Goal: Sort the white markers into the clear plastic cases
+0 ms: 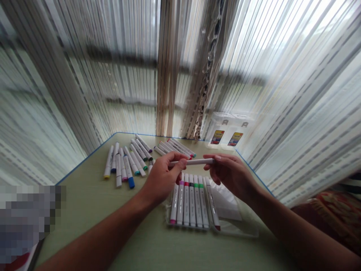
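A white marker lies level in the air between my two hands. My left hand pinches one end of it, and my right hand grips the other end between thumb and fingers. Below them rests a clear plastic case, its left part lined with a row of white markers whose bands are pink, red, black and green. A single marker with a dark reddish tip leans at a slant beside that row. My left hand covers the upper left of the row.
Loose markers with coloured caps spread over the green table at the left, and another group lies behind my hands. Two clear cases with labels stand at the back right, against striped curtains. Patterned fabric is at the right.
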### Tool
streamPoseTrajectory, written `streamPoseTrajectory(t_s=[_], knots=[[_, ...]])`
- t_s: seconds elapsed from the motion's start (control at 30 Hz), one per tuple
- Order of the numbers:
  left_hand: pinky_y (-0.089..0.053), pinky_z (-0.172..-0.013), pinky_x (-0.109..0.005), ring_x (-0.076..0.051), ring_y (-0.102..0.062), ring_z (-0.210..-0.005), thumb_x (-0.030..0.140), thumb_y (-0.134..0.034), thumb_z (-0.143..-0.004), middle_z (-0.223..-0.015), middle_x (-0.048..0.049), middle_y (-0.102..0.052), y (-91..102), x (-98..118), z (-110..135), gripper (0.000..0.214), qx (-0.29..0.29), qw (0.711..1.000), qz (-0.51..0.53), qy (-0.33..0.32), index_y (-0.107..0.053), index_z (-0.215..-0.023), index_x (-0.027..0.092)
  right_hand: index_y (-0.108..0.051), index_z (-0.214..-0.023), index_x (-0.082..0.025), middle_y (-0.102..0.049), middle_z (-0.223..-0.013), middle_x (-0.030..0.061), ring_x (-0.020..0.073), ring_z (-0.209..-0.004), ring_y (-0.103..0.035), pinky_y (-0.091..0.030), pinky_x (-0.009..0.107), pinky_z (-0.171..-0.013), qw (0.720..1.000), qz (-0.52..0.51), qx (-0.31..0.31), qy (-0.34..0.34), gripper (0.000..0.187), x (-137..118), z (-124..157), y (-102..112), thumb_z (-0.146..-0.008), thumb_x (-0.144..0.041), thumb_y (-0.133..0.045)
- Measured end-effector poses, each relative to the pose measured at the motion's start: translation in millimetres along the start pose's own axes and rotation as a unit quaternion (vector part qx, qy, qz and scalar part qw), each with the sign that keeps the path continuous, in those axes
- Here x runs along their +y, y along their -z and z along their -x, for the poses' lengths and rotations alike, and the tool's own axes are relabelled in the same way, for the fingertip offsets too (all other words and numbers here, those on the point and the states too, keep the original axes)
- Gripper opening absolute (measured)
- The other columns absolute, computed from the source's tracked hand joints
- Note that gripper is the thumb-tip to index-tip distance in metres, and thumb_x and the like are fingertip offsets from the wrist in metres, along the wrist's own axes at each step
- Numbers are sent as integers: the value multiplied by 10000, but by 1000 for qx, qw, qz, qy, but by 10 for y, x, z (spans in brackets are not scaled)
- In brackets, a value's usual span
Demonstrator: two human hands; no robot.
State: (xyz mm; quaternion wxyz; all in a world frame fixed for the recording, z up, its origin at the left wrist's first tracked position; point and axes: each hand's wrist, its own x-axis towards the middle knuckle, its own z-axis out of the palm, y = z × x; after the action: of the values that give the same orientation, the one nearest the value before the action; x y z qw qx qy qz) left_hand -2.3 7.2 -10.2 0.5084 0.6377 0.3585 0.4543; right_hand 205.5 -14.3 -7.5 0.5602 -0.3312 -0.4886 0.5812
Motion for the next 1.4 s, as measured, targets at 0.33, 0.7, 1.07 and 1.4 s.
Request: streamPoseTrajectory(t_s=[0.33, 0.7, 1.07, 1.4], knots=[[-416, -458, -193, -72, -504, -499, 367, -595, -861, -708, 16, -580, -2, 38, 32, 255, -10, 1000, 0, 16, -609, -975, 140, -750, -867, -147, -712, -719, 62, 86, -440, -533, -415, 212, -404, 999, 52, -2, 14, 143, 6, 3, -7, -784, -257, -711], [-443, -460, -195, -75, -523, -502, 339, -594, -864, -750, -13, -629, -36, 98, 43, 248, -20, 1000, 0, 6, -612, -978, 120, -744, -830, -144, -696, -688, 42, 78, -437, -526, -424, 210, -399, 994, 107, 25, 13, 182, 52, -14, 9, -751, -306, -767], [-458, -478, -226, -94, -541, -516, 293, -518, -882, -806, -75, -663, -15, 72, 19, 307, -16, 992, 118, 30, -666, -1060, 93, -723, -747, -146, -640, -598, 19, 72, -411, -491, -361, 195, -368, 993, 65, 99, 25, 175, 4, -36, 1, -729, -313, -774], [-455, -490, -231, -94, -538, -520, 294, -539, -881, -825, -86, -683, 0, 79, 31, 327, -11, 995, 103, 8, -673, -1097, 89, -736, -784, -149, -645, -607, 18, 69, -402, -484, -342, 196, -361, 993, 56, 104, 28, 173, 1, -42, 6, -743, -314, -765]])
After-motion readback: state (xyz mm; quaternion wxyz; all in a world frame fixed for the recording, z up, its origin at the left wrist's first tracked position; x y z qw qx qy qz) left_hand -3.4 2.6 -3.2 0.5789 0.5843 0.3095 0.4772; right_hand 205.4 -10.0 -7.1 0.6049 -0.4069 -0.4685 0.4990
